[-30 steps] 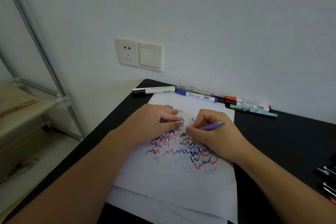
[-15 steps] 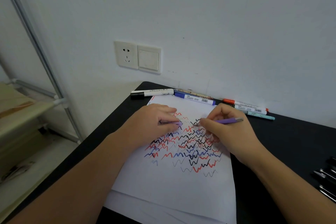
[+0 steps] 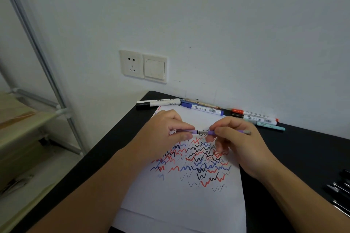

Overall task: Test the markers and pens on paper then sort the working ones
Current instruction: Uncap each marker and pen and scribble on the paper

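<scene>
A white sheet of paper (image 3: 181, 200) covered with red, blue and black squiggles lies on the black table (image 3: 295, 157). Just above the sheet, my right hand (image 3: 244, 145) pinches a purple pen (image 3: 210, 132) level, its metal tip pointing left. My left hand (image 3: 161, 136) pinches the purple cap (image 3: 187, 131), whose mouth sits right at the pen's tip. Along the wall lie a black-capped white marker (image 3: 159, 102), a blue marker (image 3: 202, 109), a red-capped marker (image 3: 253, 114) and a teal pen (image 3: 270, 126).
Several dark pens (image 3: 341, 195) lie at the table's right edge. A wall socket and switch (image 3: 144, 66) sit above the table's far left corner. A metal-framed shelf (image 3: 28, 119) stands to the left, below table height. More paper lies under the top sheet.
My right hand lifted the purple pen off the paper and turned it level, tip towards the left. The cap in my left hand now meets the tip.
</scene>
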